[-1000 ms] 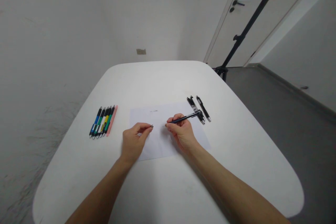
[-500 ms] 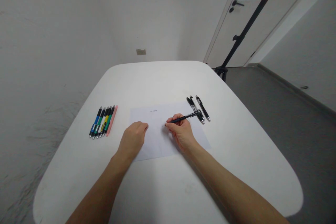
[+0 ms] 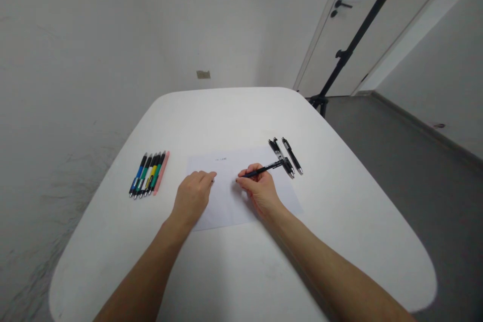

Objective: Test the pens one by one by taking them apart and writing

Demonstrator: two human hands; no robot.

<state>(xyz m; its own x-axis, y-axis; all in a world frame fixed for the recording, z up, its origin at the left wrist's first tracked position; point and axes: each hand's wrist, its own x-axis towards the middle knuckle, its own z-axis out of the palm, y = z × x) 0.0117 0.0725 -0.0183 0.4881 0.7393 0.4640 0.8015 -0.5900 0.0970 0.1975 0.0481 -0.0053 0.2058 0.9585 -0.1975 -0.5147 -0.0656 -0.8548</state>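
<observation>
as the right hand [image 3: 260, 190] pinches a black pen [image 3: 264, 169] over paper [image 3: 226, 206], what the curled left hand [image 3: 191, 197] holds is unclear.

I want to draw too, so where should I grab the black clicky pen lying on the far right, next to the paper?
Pinch the middle of its barrel, coming from the right. That black pen lies flat and slanted on the outside of the group. The other black pens crowd its left side, and the person's right hand and the pen it holds are on that side too.
</observation>
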